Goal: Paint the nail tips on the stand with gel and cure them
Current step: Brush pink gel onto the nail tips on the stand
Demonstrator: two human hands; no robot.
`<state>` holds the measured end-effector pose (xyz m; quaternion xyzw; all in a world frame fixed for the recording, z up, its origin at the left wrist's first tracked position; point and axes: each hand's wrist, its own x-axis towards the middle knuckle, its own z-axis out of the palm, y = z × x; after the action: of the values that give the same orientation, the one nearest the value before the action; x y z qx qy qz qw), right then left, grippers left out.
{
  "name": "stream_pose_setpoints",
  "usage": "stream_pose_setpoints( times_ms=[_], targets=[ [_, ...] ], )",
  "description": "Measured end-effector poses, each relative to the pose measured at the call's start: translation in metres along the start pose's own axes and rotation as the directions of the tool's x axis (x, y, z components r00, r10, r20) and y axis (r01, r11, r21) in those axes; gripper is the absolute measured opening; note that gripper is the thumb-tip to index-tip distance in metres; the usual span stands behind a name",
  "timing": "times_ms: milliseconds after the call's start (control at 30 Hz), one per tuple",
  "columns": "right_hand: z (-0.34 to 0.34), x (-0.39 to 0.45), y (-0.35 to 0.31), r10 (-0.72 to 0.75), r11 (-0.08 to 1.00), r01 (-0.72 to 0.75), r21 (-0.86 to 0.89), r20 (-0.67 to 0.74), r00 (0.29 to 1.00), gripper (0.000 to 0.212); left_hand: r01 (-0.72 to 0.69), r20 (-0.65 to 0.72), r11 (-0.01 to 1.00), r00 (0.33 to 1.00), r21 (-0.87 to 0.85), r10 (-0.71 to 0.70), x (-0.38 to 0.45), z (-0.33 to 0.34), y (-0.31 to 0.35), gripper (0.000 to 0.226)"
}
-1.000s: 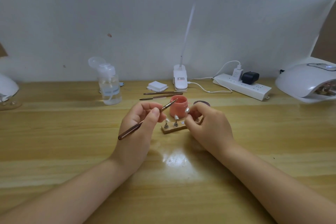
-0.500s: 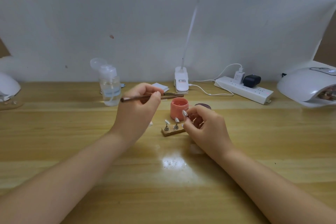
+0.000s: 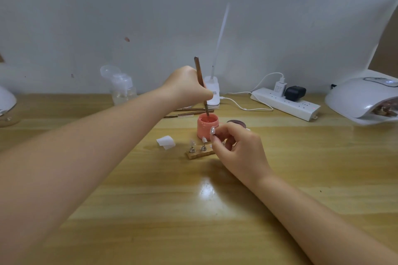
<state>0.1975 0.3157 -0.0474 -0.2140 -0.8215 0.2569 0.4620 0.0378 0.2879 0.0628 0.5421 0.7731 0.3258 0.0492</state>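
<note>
head view: my left hand [image 3: 187,86] pinched the thin brown brush [image 3: 201,84] near-vertical, tip in the open coral gel jar [image 3: 207,126]. my right hand [image 3: 237,150] pinched a pale nail tip [image 3: 212,130] just right of the jar, above the wooden stand [image 3: 199,154].

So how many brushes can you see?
3. One brush is in the left hand, dipped in the pink pot. Two more lie on the table behind the pot. That hand may hide others.

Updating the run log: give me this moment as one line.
left hand: brush dipped in pink gel pot | right hand: pinching nail tip | stand: two tips visible
</note>
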Motion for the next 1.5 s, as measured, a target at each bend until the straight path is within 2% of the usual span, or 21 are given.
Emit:
stream_pose_setpoints(
  times_ms=[200,333,500,633,733,867,1000,1233,1333,1500],
  targets=[
    [0.001,0.000,0.001,0.015,1.000,-0.015,0.018,-0.005,1.000,0.011,0.049,0.053,0.996,0.997,0.075,-0.053,0.004,0.015,-0.001,0.025],
    [0.001,0.000,0.002,0.028,0.999,-0.028,0.032,-0.004,1.000,0.011,0.076,0.094,0.994,0.992,0.076,-0.083,0.004,0.020,-0.007,0.008],
    [0.002,0.000,0.002,0.021,1.000,-0.021,0.018,0.011,1.000,0.009,0.132,0.123,0.991,0.984,0.011,-0.132,0.005,0.019,-0.012,0.019],
    [0.002,0.000,0.002,0.017,1.000,-0.018,0.015,0.008,1.000,0.010,0.191,0.056,0.973,0.981,-0.131,-0.185,0.009,0.013,-0.016,0.011],
    [0.002,0.000,0.003,0.022,1.000,-0.022,0.012,0.006,1.000,0.009,0.269,0.005,0.900,0.959,-0.341,-0.285,0.010,0.006,-0.019,0.011],
    [0.002,0.000,0.003,0.021,1.000,-0.021,0.005,0.014,1.000,0.008,0.371,0.026,0.751,0.904,-0.547,-0.428,0.005,0.000,-0.030,0.010],
    [0.002,0.000,0.003,0.014,1.000,-0.014,-0.001,0.018,1.000,0.007,0.446,0.100,0.642,0.860,-0.623,-0.501,-0.002,-0.001,-0.043,0.007],
    [0.001,0.000,0.003,0.008,1.000,-0.008,0.001,0.017,1.000,0.007,0.561,0.265,0.489,0.793,-0.668,-0.549,-0.014,0.001,-0.065,0.014],
    [0.002,0.000,0.003,0.003,1.000,-0.003,-0.005,0.018,1.000,0.007,0.563,0.273,0.444,0.781,-0.697,-0.562,-0.019,0.000,-0.073,0.015],
    [0.001,0.000,0.003,0.012,1.000,-0.012,0.000,0.021,1.000,0.008,0.500,0.263,0.365,0.803,-0.785,-0.535,-0.020,0.001,-0.066,0.019]
  ],
)
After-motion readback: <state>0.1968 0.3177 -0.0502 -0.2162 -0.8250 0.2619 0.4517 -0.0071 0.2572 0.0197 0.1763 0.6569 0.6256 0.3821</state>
